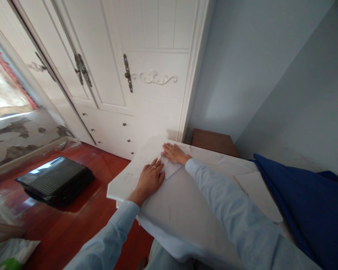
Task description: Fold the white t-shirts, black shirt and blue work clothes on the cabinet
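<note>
A white cloth covers most of a white tabletop. Near the cloth's far left edge lies a small white folded piece, either fabric or paper; I cannot tell which. My left hand, with a ring on one finger, rests flat at the left side of that piece, fingers stretched forward. Just beyond it, my right hand lies flat over the piece's upper edge, its fingers pointing left. Both hands press down from above and grip nothing.
A white wardrobe stands behind the table. To the right lie a blue cloth and a white flat sheet. A brown wooden box-like piece sits by the wall. A dark plastic-wrapped bundle is on the red floor.
</note>
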A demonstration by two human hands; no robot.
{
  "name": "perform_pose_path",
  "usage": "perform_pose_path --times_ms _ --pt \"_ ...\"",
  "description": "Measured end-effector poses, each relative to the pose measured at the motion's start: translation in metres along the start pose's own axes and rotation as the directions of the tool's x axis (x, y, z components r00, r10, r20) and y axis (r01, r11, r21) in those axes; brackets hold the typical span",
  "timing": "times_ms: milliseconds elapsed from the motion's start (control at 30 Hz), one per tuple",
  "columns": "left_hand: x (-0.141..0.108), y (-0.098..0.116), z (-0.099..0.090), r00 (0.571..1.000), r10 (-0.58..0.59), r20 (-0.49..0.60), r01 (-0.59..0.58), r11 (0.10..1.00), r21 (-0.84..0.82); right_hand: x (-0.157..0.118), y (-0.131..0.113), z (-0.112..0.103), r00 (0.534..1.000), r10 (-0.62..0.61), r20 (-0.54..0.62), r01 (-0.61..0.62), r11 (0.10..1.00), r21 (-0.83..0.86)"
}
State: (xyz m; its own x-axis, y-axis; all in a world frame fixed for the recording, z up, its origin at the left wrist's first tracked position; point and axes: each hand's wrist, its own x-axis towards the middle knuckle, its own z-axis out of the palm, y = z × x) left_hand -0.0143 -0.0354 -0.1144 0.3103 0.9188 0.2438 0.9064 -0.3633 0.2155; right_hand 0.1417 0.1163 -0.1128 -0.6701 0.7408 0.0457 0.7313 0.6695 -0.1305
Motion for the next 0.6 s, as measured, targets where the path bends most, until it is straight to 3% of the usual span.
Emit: perform_pose_path --times_ms 333,600 --pt "-0.001 -0.005 0.007 0.994 0.112 0.017 -0.112 0.993 0.026 0.002 -0.006 -0.001 0.999 0.043 -0.006 -0.043 0.999 0.002" --pt "0.001 -0.008 0.003 0.991 0.117 0.061 -0.120 0.992 0.049 -0.007 -0.021 -0.005 0.971 0.091 -0.221 -0.123 0.983 -0.135"
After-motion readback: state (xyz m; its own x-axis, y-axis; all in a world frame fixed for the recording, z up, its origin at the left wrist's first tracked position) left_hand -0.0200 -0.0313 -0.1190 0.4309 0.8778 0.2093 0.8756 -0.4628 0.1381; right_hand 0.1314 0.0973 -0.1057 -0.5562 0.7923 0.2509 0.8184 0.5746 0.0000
